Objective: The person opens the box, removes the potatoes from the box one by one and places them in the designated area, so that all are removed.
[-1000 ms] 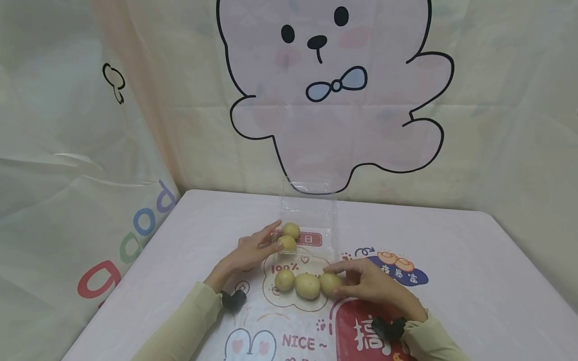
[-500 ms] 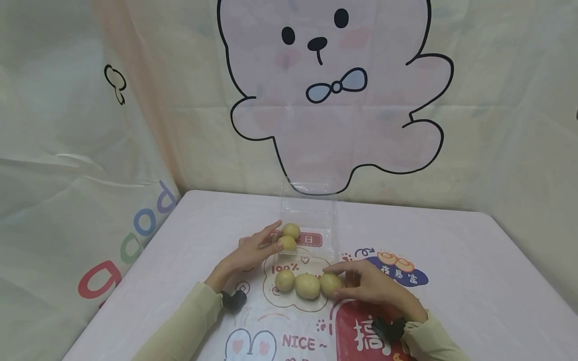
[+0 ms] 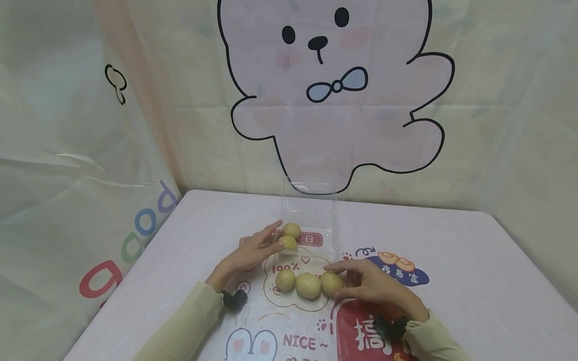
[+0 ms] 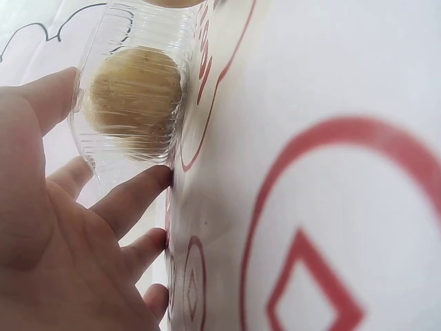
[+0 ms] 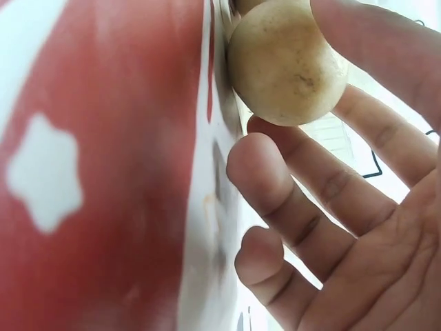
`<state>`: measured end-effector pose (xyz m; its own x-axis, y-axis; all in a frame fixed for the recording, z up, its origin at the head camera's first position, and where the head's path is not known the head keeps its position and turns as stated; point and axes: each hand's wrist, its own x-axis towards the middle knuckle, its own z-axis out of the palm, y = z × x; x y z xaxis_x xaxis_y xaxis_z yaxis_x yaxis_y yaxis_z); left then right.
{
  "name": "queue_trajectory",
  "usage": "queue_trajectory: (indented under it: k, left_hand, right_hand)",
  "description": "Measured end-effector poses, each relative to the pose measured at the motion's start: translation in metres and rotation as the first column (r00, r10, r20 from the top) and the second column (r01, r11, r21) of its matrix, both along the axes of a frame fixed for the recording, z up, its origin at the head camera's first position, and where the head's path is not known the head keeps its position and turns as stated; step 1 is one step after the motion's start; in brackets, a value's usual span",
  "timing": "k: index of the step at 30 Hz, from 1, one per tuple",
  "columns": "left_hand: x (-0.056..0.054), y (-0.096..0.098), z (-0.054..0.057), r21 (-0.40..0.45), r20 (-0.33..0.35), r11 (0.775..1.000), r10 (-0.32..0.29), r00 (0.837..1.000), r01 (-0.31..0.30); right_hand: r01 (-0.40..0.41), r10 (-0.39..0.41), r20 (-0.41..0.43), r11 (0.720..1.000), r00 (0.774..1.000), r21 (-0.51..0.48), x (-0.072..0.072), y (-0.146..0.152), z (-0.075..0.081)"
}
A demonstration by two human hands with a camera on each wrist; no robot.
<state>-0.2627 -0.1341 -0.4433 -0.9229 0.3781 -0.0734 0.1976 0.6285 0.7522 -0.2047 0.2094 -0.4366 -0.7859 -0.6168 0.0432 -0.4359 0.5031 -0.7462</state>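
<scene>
Two small round potatoes [image 3: 288, 243] lie inside a clear plastic clamshell box [image 3: 316, 245] at its left side; its lid [image 3: 309, 203] stands raised behind. My left hand [image 3: 253, 250] touches the box's left side, its fingers spread and fairly straight; the left wrist view shows a potato [image 4: 134, 93] through the ribbed plastic. In front of the box, three more potatoes sit in a row. My right hand [image 3: 372, 283] holds the rightmost potato [image 3: 331, 284] between thumb and fingers. The middle potato [image 3: 308, 286] and the left one [image 3: 285, 280] are beside it.
A white table cover [image 3: 221, 213] with printed drawings and lettering lies under everything. Behind the table hangs a curtain with a large bear drawing [image 3: 334, 135]. Another curtain [image 3: 90, 200] hangs along the left side.
</scene>
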Motion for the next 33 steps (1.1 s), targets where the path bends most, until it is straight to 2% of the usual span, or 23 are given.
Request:
queue_trajectory:
  k: [5,12,19,28,33]
  left_hand:
    - [0.001,0.001,0.001,0.006,0.012,1.0,0.004,1.0,-0.004]
    - [-0.001,0.002,0.0,-0.008,-0.005,1.0,-0.003,1.0,0.003]
    - [-0.001,0.002,0.0,-0.02,-0.01,1.0,-0.001,1.0,0.001]
    - [0.0,0.002,-0.001,-0.028,-0.011,1.0,0.006,1.0,-0.006]
    - [-0.001,0.002,0.0,-0.035,-0.021,0.999,0.0,1.0,-0.001]
  right_hand:
    - [0.004,-0.004,-0.014,1.0,1.0,-0.019,-0.001,0.003,0.002]
    - [-0.018,0.014,-0.066,0.998,0.998,-0.055,-0.003,0.007,0.005]
    - [0.03,-0.035,-0.111,0.998,0.993,-0.051,-0.004,0.011,0.011]
    - [0.012,-0.025,-0.133,0.995,0.991,-0.096,-0.01,0.012,0.015]
    - [0.019,-0.038,-0.184,0.995,0.982,-0.102,-0.015,0.01,0.018]
